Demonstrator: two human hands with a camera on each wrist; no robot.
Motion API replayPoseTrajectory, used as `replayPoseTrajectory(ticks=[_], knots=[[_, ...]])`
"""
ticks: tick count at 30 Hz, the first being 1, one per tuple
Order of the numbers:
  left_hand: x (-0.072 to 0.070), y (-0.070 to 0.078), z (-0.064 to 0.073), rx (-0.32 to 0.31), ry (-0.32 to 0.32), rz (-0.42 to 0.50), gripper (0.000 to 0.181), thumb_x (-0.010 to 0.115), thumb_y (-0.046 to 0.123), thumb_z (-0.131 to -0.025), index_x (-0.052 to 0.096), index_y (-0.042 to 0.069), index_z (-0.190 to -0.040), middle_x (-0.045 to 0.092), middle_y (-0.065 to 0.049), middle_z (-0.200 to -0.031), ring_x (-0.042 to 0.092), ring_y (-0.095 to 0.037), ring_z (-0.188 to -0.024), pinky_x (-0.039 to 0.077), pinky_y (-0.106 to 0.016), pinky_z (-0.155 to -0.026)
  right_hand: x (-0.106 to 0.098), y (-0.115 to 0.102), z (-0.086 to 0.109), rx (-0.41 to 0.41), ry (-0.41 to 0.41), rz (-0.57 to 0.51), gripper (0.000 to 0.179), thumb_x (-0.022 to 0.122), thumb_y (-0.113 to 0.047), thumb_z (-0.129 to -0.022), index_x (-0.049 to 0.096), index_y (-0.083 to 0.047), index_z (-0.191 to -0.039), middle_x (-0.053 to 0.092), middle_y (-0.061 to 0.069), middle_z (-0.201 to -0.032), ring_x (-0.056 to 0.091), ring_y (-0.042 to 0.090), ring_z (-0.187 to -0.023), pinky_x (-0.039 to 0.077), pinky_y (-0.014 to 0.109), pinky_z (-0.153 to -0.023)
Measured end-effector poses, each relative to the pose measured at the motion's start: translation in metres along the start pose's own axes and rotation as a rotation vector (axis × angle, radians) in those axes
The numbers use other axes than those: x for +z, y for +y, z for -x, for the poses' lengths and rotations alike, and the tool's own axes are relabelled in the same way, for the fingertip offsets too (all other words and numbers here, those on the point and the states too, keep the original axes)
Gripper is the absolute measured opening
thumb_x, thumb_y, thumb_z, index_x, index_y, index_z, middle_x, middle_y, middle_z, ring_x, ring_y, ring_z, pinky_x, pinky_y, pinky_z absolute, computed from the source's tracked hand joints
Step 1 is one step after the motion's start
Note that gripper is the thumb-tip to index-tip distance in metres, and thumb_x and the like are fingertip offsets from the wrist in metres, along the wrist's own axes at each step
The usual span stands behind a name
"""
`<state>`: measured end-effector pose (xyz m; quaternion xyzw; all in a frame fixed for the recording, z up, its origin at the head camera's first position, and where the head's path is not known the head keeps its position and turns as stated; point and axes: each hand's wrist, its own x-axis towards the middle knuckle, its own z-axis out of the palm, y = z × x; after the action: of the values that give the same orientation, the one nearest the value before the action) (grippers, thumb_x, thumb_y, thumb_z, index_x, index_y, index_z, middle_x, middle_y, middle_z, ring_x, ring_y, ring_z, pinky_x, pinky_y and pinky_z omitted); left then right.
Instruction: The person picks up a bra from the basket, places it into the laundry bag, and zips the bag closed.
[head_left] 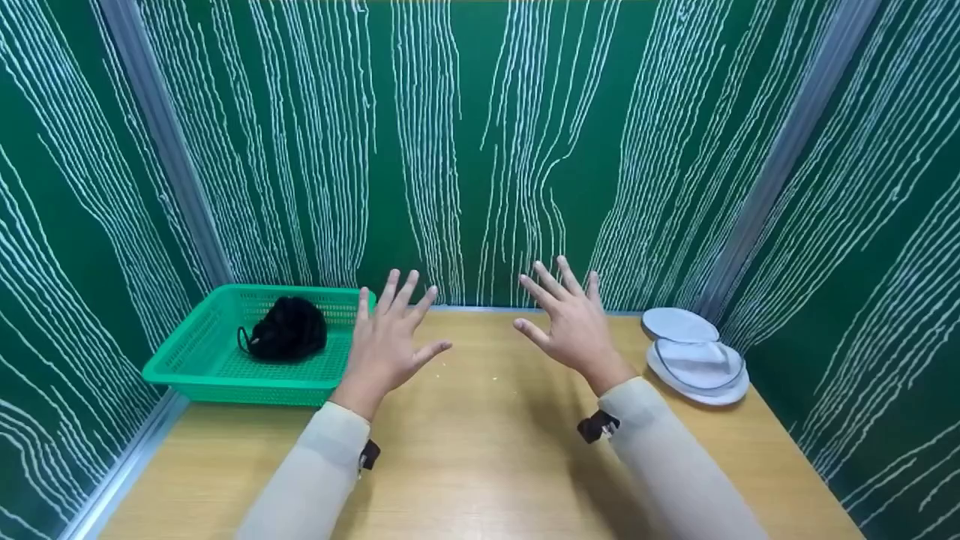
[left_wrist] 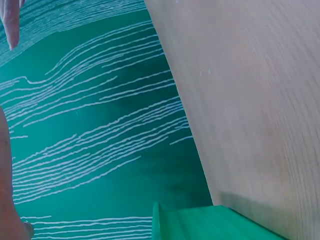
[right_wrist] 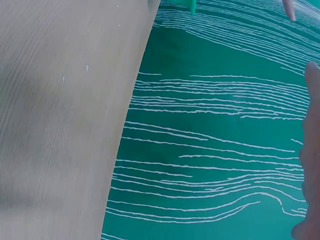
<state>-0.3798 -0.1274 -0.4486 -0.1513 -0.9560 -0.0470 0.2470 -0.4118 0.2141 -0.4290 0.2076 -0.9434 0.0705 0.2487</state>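
Table [head_left: 472,435] centre passable; basket [head_left: 247,381] blocks left, ovals [head_left: 694,365] right.

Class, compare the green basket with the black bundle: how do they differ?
The green basket has perforated walls; the black bundle looks soft and fuzzy. The basket is larger than the bundle. The basket stands on the table, the bundle inside the basket. Neither is held.

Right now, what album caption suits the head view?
Left hand and right hand spread over a tan wooden table; green rectangular plastic basket left, white oval objects right.

A green basket [head_left: 232,381] (perforated, a fuzzy black bundle [head_left: 289,330] inside) stands left; white oval pieces [head_left: 697,364] overlap at right.
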Motion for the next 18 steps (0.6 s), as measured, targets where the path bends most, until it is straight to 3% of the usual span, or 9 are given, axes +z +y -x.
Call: replayPoseTrajectory(ticks=[9,15,18], knots=[[0.005,-0.030,0.010,-0.126,-0.101,-0.009,0.094,0.047,0.087,-0.105,0.023,0.038,-0.181,-0.001,-0.003,-0.194,-0.005,-0.038,-0.180,0.004,-0.076,-0.140,0.003,0.016,0.007,0.031,-0.094,-0.024,0.083,0.049,-0.084,-0.107,0.048,-0.035,-0.173,0.032,0.001,-0.188,0.012,0.037,-0.180,0.003,0.080,-0.138],[0.011,-0.056,0.017,-0.240,-0.166,0.049,0.089,0.054,0.076,-0.109,0.026,0.032,-0.182,0.006,-0.009,-0.194,0.000,-0.043,-0.179,0.007,-0.077,-0.139,0.007,0.044,0.015,0.112,-0.146,-0.040,0.083,0.047,-0.080,-0.110,0.043,-0.030,-0.176,0.027,0.004,-0.190,0.009,0.040,-0.179,0.002,0.080,-0.138],[0.016,-0.066,0.021,-0.297,-0.210,0.103,0.083,0.056,0.067,-0.112,0.031,0.029,-0.181,0.016,-0.015,-0.192,0.012,-0.047,-0.177,0.020,-0.080,-0.136,0.008,0.065,0.023,0.177,-0.188,-0.021,0.078,0.050,-0.070,-0.114,0.041,-0.025,-0.177,0.026,0.007,-0.189,0.012,0.043,-0.178,0.004,0.081,-0.137]])
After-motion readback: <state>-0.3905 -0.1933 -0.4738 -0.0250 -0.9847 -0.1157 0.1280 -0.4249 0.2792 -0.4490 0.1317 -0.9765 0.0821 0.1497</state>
